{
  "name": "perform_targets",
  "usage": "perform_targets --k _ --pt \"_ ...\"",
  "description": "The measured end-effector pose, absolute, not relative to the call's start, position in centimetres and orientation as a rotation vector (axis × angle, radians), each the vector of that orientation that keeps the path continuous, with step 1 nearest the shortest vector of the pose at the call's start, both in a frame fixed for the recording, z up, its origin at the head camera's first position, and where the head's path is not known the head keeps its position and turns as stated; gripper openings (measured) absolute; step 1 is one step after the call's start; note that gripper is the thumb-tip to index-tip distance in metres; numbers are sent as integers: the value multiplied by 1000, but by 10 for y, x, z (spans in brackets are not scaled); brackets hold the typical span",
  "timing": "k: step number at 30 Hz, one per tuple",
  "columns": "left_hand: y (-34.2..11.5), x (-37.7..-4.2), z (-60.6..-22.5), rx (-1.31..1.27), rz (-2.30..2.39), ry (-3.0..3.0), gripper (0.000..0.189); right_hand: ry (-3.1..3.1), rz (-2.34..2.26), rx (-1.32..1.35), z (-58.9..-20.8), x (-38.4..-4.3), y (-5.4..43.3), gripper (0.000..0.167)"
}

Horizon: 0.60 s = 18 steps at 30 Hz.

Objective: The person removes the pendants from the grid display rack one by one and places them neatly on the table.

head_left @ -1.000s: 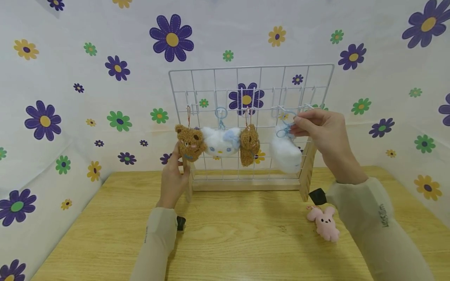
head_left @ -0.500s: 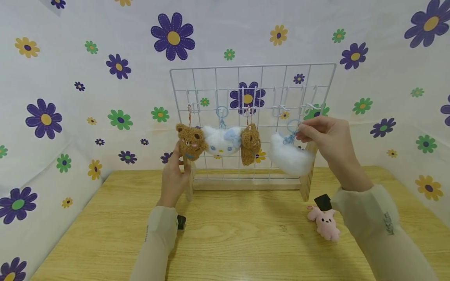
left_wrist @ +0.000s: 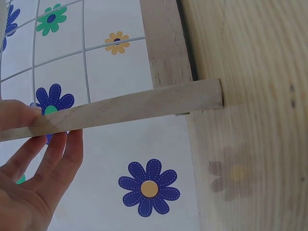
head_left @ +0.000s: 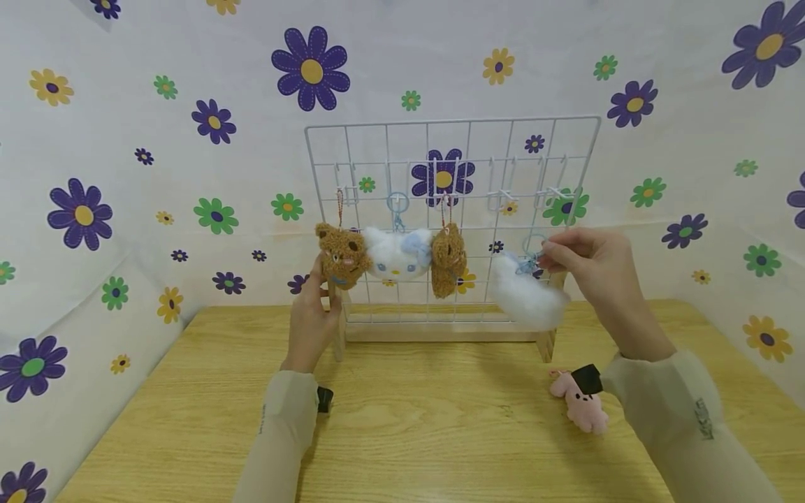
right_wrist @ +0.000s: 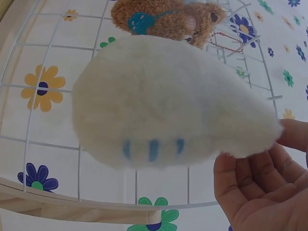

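Sleeves (head_left: 678, 412) of pale beige are nearest me, the two hands well apart. By the right cuff a pink plush (head_left: 586, 413) lies on the wooden table (head_left: 402, 426), partly hidden behind a black piece (head_left: 588, 378) at the wrist. The right hand (head_left: 600, 279) pinches the blue keyring (head_left: 529, 263) of a white plush (head_left: 531, 300), held before the rack's right part, lower than the white hooks (head_left: 502, 195). The left hand (head_left: 312, 318) grips the rack's wooden upright (left_wrist: 120, 103) between thumb and fingers. On the wire rack (head_left: 440, 332) hang a brown bear (head_left: 342, 258), a white plush head (head_left: 396, 255) with a blue bow and a sideways brown bear (head_left: 447, 262). Flowered cloth (head_left: 245, 49) backs everything.
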<state>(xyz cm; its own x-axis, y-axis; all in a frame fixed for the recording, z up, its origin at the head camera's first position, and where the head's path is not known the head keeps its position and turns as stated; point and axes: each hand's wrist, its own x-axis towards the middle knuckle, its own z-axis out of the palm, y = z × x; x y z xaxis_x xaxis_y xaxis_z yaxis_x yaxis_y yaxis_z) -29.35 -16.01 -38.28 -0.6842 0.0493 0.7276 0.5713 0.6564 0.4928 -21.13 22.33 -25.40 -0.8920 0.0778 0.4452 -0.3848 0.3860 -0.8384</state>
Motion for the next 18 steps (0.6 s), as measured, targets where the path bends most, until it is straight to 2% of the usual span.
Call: perform_targets --k 6,11,18 --pt "-160 -291 -381 -481 -975 -2180 78 -2241 1516 273 -260 -211 227 16" --pt "-160 -291 -381 -481 -976 -2187 78 -2224 1544 283 -263 -211 230 8" --pt "-160 -291 -381 -481 -979 -2186 78 -2236 1529 290 -266 -210 232 11"
